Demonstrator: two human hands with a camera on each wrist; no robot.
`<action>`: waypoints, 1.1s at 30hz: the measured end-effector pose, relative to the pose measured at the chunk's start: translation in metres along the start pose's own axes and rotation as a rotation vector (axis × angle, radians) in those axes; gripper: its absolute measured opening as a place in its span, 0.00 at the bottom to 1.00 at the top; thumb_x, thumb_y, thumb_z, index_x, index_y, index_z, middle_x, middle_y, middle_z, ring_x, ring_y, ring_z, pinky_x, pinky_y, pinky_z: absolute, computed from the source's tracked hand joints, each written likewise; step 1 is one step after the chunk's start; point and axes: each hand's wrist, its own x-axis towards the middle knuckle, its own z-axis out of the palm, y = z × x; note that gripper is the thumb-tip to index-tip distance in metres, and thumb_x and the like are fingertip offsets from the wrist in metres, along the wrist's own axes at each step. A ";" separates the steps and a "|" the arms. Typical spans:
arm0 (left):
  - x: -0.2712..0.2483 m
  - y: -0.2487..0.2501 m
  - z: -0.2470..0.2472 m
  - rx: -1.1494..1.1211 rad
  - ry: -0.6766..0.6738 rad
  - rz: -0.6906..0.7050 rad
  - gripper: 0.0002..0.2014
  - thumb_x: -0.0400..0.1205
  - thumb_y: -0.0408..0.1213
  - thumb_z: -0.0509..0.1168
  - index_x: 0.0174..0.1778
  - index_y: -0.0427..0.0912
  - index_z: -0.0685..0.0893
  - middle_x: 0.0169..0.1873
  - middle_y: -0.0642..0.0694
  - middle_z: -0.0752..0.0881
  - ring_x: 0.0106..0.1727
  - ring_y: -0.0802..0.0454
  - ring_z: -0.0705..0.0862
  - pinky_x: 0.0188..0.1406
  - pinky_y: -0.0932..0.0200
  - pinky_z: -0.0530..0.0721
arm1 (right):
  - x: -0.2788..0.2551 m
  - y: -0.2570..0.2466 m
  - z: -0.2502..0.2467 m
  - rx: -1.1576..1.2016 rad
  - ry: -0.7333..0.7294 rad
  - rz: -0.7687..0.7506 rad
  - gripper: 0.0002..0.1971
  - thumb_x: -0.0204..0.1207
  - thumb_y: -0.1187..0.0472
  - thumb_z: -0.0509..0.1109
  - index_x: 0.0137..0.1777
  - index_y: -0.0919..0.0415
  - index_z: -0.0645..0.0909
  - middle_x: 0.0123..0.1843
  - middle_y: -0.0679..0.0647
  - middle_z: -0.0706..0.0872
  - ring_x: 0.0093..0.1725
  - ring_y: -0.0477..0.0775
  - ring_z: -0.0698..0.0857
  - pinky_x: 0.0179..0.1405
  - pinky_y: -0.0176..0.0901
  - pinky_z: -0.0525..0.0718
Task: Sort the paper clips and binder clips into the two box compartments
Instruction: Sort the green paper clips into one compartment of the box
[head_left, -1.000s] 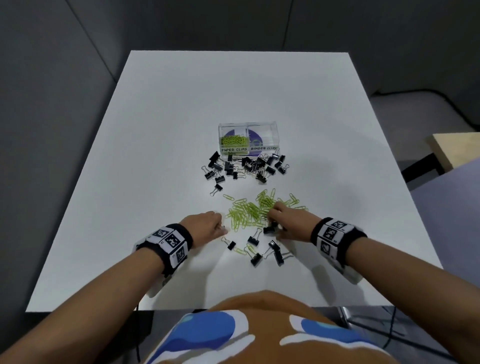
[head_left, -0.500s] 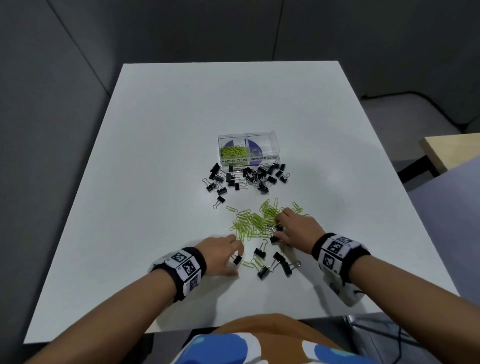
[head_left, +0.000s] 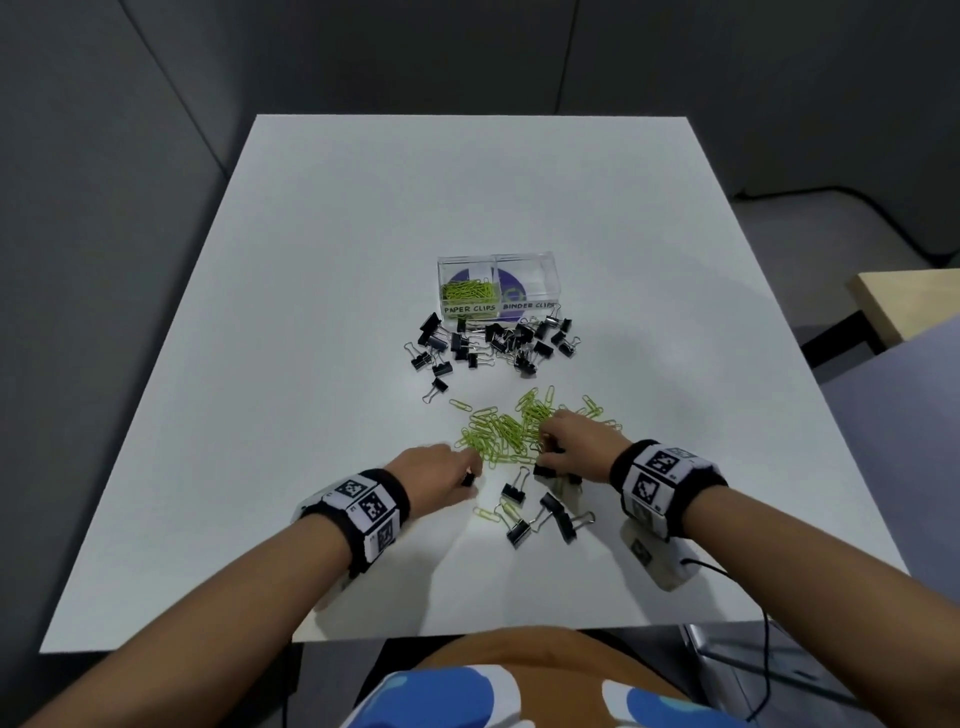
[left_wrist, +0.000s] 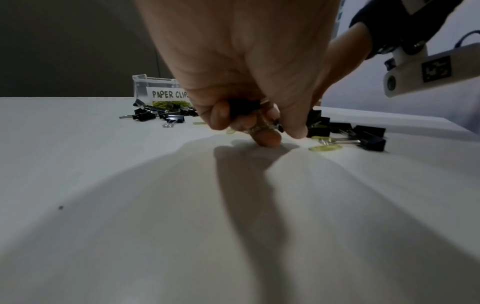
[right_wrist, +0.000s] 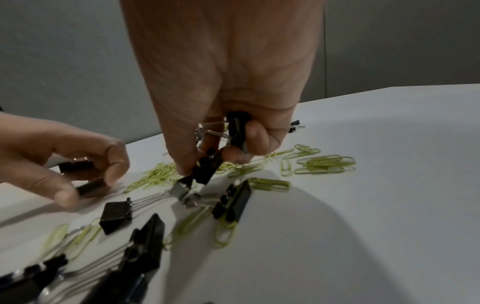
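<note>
A clear two-compartment box (head_left: 497, 262) stands mid-table; its left half, labelled PAPER CLIPS, holds green paper clips (head_left: 467, 292), its right half, labelled BINDER CLIPS, looks empty. Black binder clips (head_left: 493, 340) lie heaped in front of it. Nearer me is a spread of green paper clips (head_left: 501, 434), with several more binder clips (head_left: 550, 512) below it. My left hand (head_left: 441, 470) pinches black binder clips (left_wrist: 244, 109) just above the table. My right hand (head_left: 571, 447) grips black binder clips (right_wrist: 237, 128) in its curled fingers and pinches another (right_wrist: 207, 167) at the fingertips.
The white table (head_left: 311, 364) stretches bare to the left and behind the box. Its front edge lies close to my body. A wooden table corner (head_left: 909, 301) stands off to the right. A cable (head_left: 727, 571) runs from my right wrist.
My left hand has slid right toward the near binder clips and closed on some. My right hand has stayed at the pile's right edge, gathering binder clips.
</note>
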 end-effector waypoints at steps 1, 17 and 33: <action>0.001 0.001 -0.001 -0.001 0.024 -0.002 0.15 0.87 0.46 0.52 0.63 0.43 0.74 0.53 0.41 0.84 0.55 0.44 0.81 0.50 0.52 0.79 | -0.001 0.000 0.000 0.023 -0.002 -0.003 0.09 0.79 0.54 0.65 0.44 0.58 0.70 0.46 0.52 0.75 0.43 0.53 0.75 0.39 0.41 0.71; 0.028 0.047 -0.004 -0.013 0.122 -0.182 0.18 0.86 0.52 0.51 0.53 0.41 0.78 0.42 0.48 0.83 0.42 0.49 0.79 0.46 0.56 0.79 | -0.025 0.025 -0.018 0.273 0.105 0.028 0.08 0.75 0.69 0.59 0.45 0.55 0.73 0.41 0.52 0.86 0.35 0.46 0.80 0.44 0.47 0.80; 0.041 0.066 0.002 -0.005 0.178 -0.245 0.12 0.84 0.42 0.52 0.47 0.39 0.76 0.39 0.44 0.79 0.45 0.43 0.81 0.41 0.52 0.79 | -0.008 0.016 0.006 -0.227 -0.018 -0.085 0.11 0.77 0.55 0.68 0.54 0.60 0.77 0.55 0.53 0.85 0.54 0.56 0.84 0.45 0.46 0.78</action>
